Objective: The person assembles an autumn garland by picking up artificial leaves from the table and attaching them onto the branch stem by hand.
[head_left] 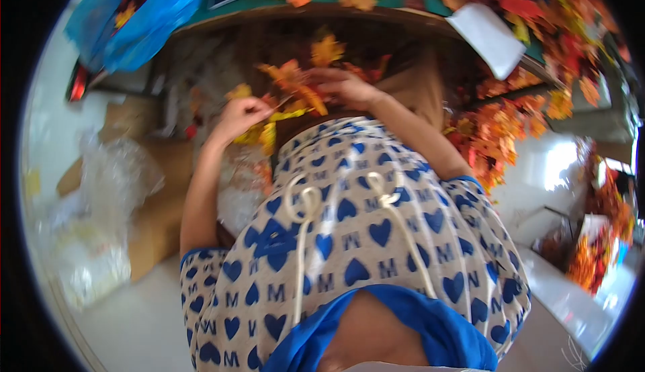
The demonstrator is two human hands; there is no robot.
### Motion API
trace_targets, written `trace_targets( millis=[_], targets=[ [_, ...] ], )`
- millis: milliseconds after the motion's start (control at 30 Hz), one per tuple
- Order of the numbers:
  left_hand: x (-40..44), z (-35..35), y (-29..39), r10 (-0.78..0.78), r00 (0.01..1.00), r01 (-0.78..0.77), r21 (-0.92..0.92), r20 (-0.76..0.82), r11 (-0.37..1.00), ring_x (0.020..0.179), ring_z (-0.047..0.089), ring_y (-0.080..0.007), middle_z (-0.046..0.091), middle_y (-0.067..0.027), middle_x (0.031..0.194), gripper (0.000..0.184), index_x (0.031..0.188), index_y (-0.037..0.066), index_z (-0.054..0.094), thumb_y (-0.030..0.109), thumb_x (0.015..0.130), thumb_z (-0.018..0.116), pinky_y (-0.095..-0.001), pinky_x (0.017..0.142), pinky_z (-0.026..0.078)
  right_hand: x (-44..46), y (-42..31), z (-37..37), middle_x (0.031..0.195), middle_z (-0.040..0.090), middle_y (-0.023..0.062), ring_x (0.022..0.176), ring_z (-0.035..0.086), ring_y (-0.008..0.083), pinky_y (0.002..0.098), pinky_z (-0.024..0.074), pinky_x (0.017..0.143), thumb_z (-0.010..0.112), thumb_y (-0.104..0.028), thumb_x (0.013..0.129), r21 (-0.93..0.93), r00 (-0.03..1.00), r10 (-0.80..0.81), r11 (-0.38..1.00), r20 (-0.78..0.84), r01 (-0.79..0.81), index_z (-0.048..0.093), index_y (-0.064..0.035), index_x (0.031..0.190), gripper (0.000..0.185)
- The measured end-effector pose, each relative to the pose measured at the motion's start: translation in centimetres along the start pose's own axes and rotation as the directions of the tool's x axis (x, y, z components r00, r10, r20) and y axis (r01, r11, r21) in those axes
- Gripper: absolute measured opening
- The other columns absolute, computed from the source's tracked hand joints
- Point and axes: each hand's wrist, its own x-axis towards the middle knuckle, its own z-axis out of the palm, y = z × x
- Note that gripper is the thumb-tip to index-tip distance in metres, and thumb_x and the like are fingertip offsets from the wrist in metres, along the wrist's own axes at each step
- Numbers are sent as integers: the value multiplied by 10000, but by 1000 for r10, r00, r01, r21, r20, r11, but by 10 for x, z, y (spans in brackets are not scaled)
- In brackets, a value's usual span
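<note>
Head view: pinching lightly suits the autumn leaves (pixel 285 76) between the hands, near side of the table (pixel 396 15); left hand's (pixel 240 118) thumb and finger meet, on what unclear; right hand's (pixel 346 88) grip, blurred, I cannot tell

Matt leaves (pixel 287 76), cloth shirt (pixel 353 238), glossy plastic bag (pixel 164 26)

Leaves (pixel 289 76) crowd the gap between left grip (pixel 245 115) and right grip (pixel 346 88).
</note>
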Motion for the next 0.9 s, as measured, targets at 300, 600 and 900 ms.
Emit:
trace_targets(
  millis=[300, 600, 900],
  targets=[
    [-1, 7, 14, -146, 989, 148, -56, 26, 987, 765, 570, -59, 654, -17, 813, 159, 890, -15, 656, 137, 849, 629, -228, 706, 452, -4, -5, -3, 1100, 583, -28, 713, 466, 45, 191, 428, 664, 581, -117, 872, -70, 999, 2, 998, -33, -4, 528, -73, 1261, 395],
    [3, 11, 12, -41, 991, 49, 60, -129, 997, 757, 626, -134, 676, -81, 840, 200, 896, 25, 683, 200, 801, 663, -274, 691, 474, -2, 1, -9, 1041, 633, -48, 898, 569, 45, 176, 441, 725, 605, -125, 878, 25, 940, -288, 954, -183, 298, 608, -121, 1161, 283],
    [1, 15, 37, 16, 982, -2, 75, -187, 997, 710, 604, -102, 650, -58, 791, 153, 861, 2, 675, 134, 786, 686, -242, 661, 481, -2, -2, 2, 1043, 647, 22, 917, 603, 108, 248, 476, 839, 656, -13, 811, 165, 865, -381, 878, -326, 449, 636, -88, 1071, 271]
  ],
)
